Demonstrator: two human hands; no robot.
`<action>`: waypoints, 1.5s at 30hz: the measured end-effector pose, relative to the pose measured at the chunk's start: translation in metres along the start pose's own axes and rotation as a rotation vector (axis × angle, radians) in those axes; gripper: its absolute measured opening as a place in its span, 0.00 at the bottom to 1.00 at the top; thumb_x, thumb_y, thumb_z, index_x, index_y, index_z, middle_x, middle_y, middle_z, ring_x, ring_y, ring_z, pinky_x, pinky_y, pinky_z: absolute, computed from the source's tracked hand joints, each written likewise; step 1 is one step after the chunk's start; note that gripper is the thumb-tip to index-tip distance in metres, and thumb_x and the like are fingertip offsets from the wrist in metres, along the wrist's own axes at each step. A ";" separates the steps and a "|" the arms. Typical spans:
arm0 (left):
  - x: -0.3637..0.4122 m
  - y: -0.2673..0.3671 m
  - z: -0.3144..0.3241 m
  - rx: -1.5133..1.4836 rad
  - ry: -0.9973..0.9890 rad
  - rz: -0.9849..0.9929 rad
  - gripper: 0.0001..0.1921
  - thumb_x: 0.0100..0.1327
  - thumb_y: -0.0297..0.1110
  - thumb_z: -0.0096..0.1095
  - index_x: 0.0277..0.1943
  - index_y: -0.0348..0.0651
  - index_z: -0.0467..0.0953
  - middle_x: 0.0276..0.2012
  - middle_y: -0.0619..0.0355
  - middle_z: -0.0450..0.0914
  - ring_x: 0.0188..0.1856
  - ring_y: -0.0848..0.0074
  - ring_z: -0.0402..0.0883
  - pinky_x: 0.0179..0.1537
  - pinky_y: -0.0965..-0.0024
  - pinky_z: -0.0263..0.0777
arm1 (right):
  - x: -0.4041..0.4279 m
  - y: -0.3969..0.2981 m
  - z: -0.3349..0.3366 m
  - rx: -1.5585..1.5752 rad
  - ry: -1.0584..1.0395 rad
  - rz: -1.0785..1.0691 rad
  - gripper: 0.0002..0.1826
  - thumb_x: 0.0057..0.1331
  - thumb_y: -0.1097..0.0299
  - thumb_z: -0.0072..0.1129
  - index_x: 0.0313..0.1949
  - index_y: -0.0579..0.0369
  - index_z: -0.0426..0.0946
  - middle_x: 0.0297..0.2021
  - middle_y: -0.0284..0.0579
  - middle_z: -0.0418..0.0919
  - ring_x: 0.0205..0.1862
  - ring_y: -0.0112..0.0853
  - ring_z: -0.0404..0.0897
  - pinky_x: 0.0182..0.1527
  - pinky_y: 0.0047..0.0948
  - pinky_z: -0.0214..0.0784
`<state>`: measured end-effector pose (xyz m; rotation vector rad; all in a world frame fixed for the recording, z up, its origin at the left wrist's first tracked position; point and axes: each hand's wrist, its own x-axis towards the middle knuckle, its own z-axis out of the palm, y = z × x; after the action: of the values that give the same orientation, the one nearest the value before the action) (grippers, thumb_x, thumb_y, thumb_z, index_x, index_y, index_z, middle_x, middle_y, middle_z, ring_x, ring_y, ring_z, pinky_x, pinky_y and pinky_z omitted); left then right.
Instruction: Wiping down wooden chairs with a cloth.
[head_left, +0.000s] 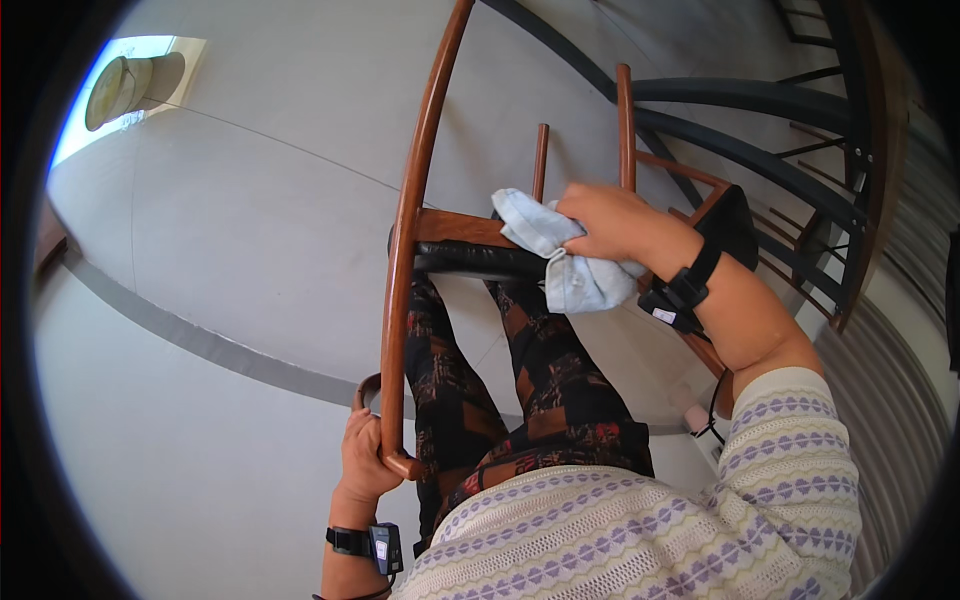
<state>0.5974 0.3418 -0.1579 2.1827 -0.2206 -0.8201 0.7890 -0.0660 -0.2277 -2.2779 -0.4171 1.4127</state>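
A brown wooden chair (405, 292) with a black padded seat (480, 259) stands tipped or turned in front of my legs. My left hand (364, 454) grips the chair's frame at the near end of its long wooden post, beside a curved wooden piece (365, 390). A crumpled light-blue cloth (536, 225) is bunched in my right hand (611, 221), over the right end of the seat and its wooden rail (461, 226). The cloth hides that corner of the chair. Beyond it, a thin wooden leg (541, 157) points away from me.
At right stands a table with dark curved metal legs (735, 94). Another black-seated chair (735, 225) is close beyond my right forearm. A round bucket-like container (120, 94) stands far left by a bright opening. A grey pleated surface (862, 405) lines the right side.
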 end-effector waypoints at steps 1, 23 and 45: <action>0.001 0.001 0.000 -0.002 -0.006 -0.005 0.11 0.40 0.36 0.53 0.27 0.38 0.70 0.19 0.52 0.70 0.26 0.53 0.76 0.48 0.55 0.74 | -0.008 0.006 0.006 -0.011 0.041 0.032 0.18 0.54 0.60 0.66 0.44 0.50 0.81 0.42 0.46 0.78 0.47 0.46 0.78 0.48 0.42 0.71; 0.007 0.006 0.000 -0.034 -0.125 0.019 0.10 0.37 0.31 0.49 0.27 0.39 0.65 0.20 0.49 0.65 0.26 0.50 0.69 0.33 0.57 0.68 | 0.056 -0.048 0.020 0.063 0.275 -0.282 0.15 0.55 0.66 0.65 0.43 0.45 0.79 0.43 0.43 0.77 0.46 0.44 0.79 0.48 0.42 0.71; 0.006 0.012 -0.014 -0.010 -0.235 -0.109 0.09 0.36 0.30 0.51 0.25 0.40 0.64 0.19 0.52 0.65 0.24 0.52 0.69 0.38 0.56 0.68 | -0.088 0.057 -0.016 0.072 0.353 0.412 0.18 0.54 0.68 0.63 0.47 0.49 0.79 0.54 0.43 0.73 0.51 0.43 0.78 0.53 0.39 0.71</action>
<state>0.6118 0.3399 -0.1450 2.1019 -0.2149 -1.1388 0.7667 -0.1593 -0.1818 -2.5804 0.2219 1.1326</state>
